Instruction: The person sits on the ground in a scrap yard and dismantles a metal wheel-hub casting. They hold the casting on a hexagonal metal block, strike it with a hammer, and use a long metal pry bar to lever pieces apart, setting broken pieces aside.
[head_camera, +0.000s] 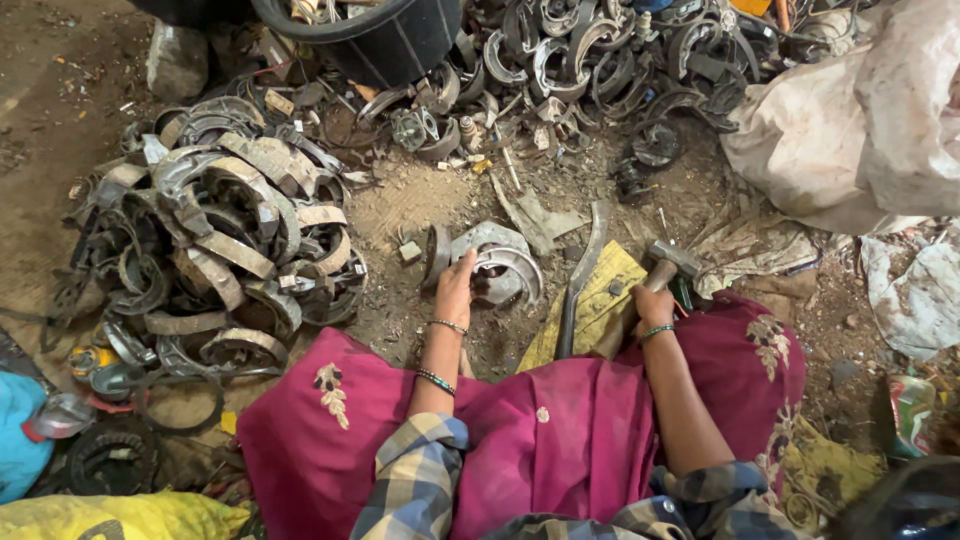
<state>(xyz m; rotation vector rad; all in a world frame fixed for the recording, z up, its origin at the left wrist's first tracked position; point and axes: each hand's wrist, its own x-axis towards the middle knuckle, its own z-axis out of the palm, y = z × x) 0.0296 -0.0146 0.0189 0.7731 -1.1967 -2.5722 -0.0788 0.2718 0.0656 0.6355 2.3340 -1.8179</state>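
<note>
The left hand (455, 290) is resting on a curved grey metal brake shoe (497, 262) lying on the dirt floor (420, 200), its grip folding loosely over the shoe's near edge. Right of that shoe, the right hand (652, 303) is closing its grip around the wooden handle of a steel-headed hammer (668, 262), which is tilting above a flat yellow board (600, 300). A bent dark metal bar (580, 280) is lying between shoe and hammer. Left of the shoe, past a strip of bare dirt, a rusty heap of brake shoes (220, 240) is crowding the floor; beyond it, a black tub (370, 40) is standing among more scrap.
</note>
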